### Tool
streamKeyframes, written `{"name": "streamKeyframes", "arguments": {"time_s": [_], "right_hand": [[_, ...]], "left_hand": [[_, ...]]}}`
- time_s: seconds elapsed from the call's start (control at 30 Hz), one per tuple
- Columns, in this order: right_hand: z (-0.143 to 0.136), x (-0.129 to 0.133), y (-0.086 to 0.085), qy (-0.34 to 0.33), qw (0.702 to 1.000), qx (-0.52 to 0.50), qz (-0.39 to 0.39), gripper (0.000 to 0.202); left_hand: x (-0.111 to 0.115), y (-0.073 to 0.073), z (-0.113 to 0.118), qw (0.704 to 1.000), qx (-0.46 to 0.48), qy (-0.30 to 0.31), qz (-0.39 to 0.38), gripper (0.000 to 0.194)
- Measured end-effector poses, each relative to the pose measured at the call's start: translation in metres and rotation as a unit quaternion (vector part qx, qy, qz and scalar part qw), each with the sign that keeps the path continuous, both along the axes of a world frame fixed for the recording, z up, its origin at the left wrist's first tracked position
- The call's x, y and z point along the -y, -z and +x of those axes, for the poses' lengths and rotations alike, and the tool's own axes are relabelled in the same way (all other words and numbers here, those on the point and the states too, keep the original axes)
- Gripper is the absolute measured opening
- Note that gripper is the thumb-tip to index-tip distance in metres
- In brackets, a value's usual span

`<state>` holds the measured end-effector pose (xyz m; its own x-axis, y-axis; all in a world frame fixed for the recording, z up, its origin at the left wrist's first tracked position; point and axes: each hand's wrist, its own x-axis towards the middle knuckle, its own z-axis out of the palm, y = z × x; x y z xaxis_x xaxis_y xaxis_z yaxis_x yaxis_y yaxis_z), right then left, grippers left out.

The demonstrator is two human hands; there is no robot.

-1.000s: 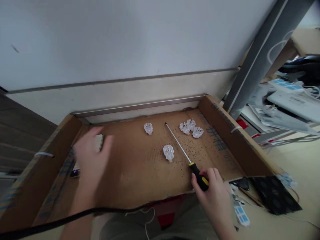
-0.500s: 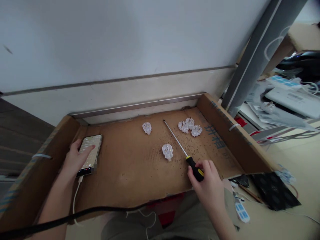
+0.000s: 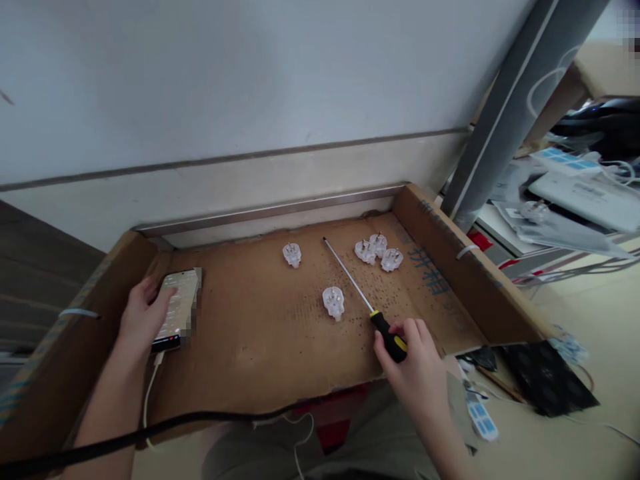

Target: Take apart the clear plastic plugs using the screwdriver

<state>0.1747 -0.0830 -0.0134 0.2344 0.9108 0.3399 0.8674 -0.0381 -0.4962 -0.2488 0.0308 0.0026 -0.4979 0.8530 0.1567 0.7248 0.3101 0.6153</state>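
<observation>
My right hand [image 3: 417, 363] is closed around the black and yellow handle of a screwdriver [image 3: 356, 287]. The shaft points away to the upper left, over the cardboard. At the left, my left hand [image 3: 140, 313] is beside a smartphone [image 3: 180, 300] with a lit screen; its thumb reaches over the screen and its fingers are apart from the thumb. Left of the shaft lie a clear plastic plug [image 3: 333, 303], pins up, and another plug [image 3: 292, 254] farther back. Three more clear plugs [image 3: 379, 248] sit clustered right of the screwdriver tip.
Everything lies in a shallow cardboard tray [image 3: 250, 347] with raised side walls. A white cable [image 3: 150, 393] runs from the phone, and a black cable [image 3: 210, 417] crosses the front edge. Beyond the right wall are a metal post [image 3: 500, 127], bagged items and a power strip [image 3: 483, 417].
My left hand has drawn slightly left, its thumb moving from the middle of the phone screen toward its left side. The right hand and screwdriver stay nearly still; the view has shifted slightly.
</observation>
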Motion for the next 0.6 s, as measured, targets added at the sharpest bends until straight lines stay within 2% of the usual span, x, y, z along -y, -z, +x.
{"name": "streamKeyframes", "arguments": {"time_s": [0.07,0.17,0.23,0.37,0.47,0.6], "right_hand": [[0.000,0.000,0.000,0.001,1.000,-0.002,-0.002,0.017],[-0.001,0.000,-0.001,0.004,1.000,-0.003,-0.003,0.017],[-0.001,0.000,-0.001,0.005,1.000,-0.002,-0.002,0.017],[0.000,0.000,-0.001,0.004,1.000,-0.005,-0.004,0.017],[0.000,0.000,-0.001,0.000,1.000,-0.008,-0.005,0.017],[0.001,0.000,-0.001,-0.004,1.000,-0.013,-0.003,0.016]], "left_hand": [[0.011,-0.008,0.011,0.994,0.082,-0.059,0.029,0.060],[0.039,-0.014,0.024,0.990,0.077,-0.098,0.059,0.057],[0.061,-0.009,0.026,0.990,0.071,-0.111,0.056,0.057],[0.095,0.014,0.019,0.990,0.070,-0.112,0.046,0.055],[0.102,0.025,0.014,0.990,0.065,-0.110,0.052,0.056],[0.098,0.025,0.017,0.993,0.045,-0.097,0.055,0.061]]}}
